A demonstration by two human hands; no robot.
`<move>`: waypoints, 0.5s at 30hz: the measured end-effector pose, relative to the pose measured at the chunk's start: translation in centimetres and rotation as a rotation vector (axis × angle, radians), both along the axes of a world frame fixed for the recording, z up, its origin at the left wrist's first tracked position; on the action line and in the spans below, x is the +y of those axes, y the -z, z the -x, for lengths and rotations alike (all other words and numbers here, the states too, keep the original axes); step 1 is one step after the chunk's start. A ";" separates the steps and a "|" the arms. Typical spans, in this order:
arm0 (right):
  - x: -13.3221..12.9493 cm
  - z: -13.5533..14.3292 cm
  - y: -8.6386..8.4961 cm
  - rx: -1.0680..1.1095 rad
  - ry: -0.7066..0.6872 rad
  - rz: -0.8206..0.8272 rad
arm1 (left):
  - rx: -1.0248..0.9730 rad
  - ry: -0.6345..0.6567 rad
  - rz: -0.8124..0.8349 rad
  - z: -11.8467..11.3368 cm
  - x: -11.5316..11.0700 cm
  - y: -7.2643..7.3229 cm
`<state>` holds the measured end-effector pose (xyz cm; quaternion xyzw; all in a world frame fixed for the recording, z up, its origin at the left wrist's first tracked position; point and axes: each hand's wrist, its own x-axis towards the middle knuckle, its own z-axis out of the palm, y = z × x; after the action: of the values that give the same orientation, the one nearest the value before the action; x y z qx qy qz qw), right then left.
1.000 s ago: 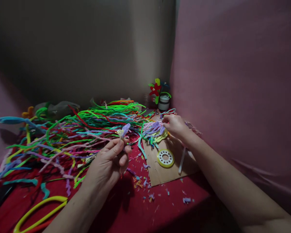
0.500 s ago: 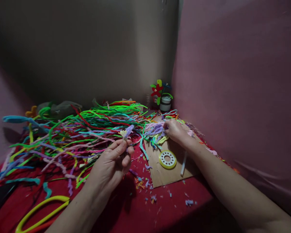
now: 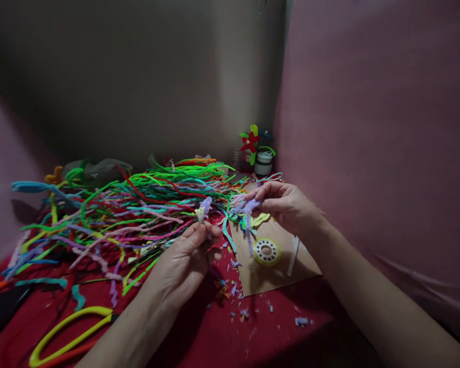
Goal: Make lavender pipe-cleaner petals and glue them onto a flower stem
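My left hand (image 3: 189, 250) pinches a small flower piece (image 3: 204, 207), with a lilac petal and a pale yellow centre showing above the thumb. To its right, over the cardboard, my right hand (image 3: 287, 204) has thumb and fingers closed on a lilac fuzzy piece (image 3: 250, 209), and a thin end of it hangs down. Behind and below this piece lies a small heap of pink, yellow and teal pieces. The two hands are apart.
Many coloured fuzzy stems (image 3: 138, 199) cover the left. A cardboard sheet (image 3: 253, 281) bears a tape roll (image 3: 267, 251) and a white stick (image 3: 293, 255). Yellow-handled scissors (image 3: 72, 332) lie front left. Red flowers (image 3: 250, 141) and a jar (image 3: 263, 163) stand behind; scraps dot the red cloth.
My right hand has lifted from the heap with the lilac piece, which now hangs above the cardboard. My left hand has shifted slightly right, still pinching the flower piece.
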<state>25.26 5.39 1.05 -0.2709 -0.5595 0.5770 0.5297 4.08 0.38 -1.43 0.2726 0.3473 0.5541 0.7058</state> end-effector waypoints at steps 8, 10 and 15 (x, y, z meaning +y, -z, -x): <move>-1.8 2.3 0.7 0.140 0.014 0.032 | -0.033 0.071 -0.003 -0.1 -0.2 0.1; -1.7 2.4 0.8 0.144 0.017 0.033 | -0.042 0.114 -0.011 -0.1 -0.3 0.1; -1.7 3.0 0.7 0.138 0.017 0.050 | -0.041 0.236 -0.043 -0.4 -1.0 -0.1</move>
<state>22.22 3.71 0.37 -0.2483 -0.5046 0.6038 0.5650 4.44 -0.57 -1.37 0.3153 0.2861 0.4799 0.7671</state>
